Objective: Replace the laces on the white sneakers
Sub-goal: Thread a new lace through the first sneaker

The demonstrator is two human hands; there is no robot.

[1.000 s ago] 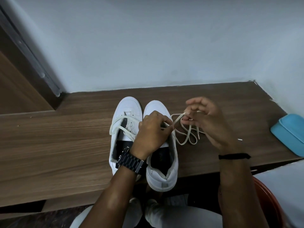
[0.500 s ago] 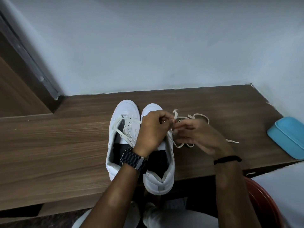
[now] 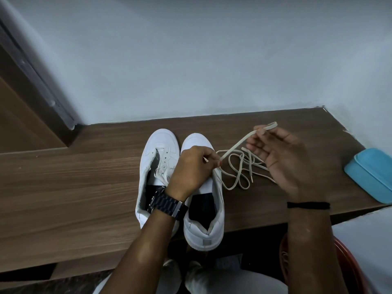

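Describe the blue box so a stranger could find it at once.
Start at the wooden shelf along the pale wall, where two white sneakers stand side by side. Go right past the loose lace to the shelf's far right edge. The blue box lies there, the only brightly coloured thing on the wood.

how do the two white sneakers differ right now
The left sneaker has its upper eyelets bare, with some lace bunched lower down; the right sneaker has lace trailing from it onto the table. The left hand rests over the right sneaker, the left sneaker is untouched. Both are white, side by side, toes toward the wall.
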